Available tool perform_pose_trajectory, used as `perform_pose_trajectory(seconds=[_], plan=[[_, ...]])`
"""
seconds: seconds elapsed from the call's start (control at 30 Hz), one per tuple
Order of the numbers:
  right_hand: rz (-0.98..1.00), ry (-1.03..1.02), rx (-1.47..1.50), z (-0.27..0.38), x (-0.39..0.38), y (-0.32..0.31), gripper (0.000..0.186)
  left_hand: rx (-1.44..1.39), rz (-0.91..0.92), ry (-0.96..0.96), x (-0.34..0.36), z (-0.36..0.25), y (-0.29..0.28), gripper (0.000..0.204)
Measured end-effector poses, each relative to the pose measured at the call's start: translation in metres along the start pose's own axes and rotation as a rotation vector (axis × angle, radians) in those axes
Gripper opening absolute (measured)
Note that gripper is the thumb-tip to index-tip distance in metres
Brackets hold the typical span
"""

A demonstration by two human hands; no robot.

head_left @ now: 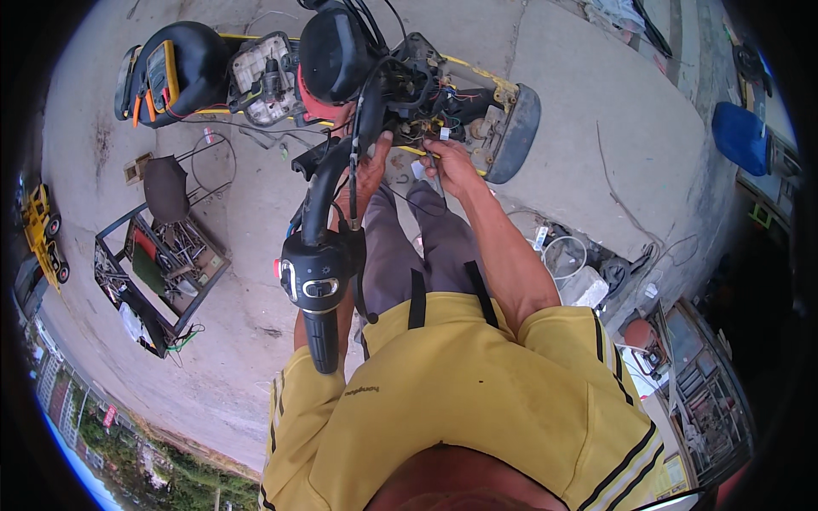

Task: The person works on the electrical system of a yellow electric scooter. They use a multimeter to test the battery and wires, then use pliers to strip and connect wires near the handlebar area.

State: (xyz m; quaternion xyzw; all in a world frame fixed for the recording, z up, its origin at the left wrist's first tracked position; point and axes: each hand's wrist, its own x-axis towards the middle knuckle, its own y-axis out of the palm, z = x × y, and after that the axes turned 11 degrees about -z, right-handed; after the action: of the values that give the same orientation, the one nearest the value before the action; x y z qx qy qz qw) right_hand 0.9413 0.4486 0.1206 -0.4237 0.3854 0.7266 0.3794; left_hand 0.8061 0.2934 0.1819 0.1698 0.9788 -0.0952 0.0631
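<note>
A scooter with yellow trim lies opened up on the concrete, its front wiring [426, 94] exposed. Its black handlebar with a switch unit and grip [317, 285] juts toward me and hides part of my left forearm. My left hand [371, 175] sits just under the wiring, fingers curled on a bundle of thin wires. Beside it, my right hand [452, 166] pinches a small white connector [443, 134] at the wire ends. Both hands are close together at the open front panel [503, 128].
A yellow multimeter [162, 72] rests on the black seat [200, 55]. An open tool tray [158, 268] and a small dark stool [166, 187] stand at the left. A yellow toy truck [38, 226] is at the far left. Loose parts and cables [579, 272] lie at the right.
</note>
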Motion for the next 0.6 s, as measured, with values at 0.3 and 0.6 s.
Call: perform_pose_trajectory(seconds=[0.3, 0.6], plan=[[-0.021, 0.006, -0.046, 0.0007, 0.0026, 0.0005, 0.010, 0.070, -0.002, 0.022, 0.0000, -0.0063, -0.0027, 0.081], [-0.015, -0.003, -0.055, 0.0027, -0.0004, 0.0031, 0.010, 0.191, -0.003, 0.076, -0.0012, -0.0089, -0.0017, 0.080]])
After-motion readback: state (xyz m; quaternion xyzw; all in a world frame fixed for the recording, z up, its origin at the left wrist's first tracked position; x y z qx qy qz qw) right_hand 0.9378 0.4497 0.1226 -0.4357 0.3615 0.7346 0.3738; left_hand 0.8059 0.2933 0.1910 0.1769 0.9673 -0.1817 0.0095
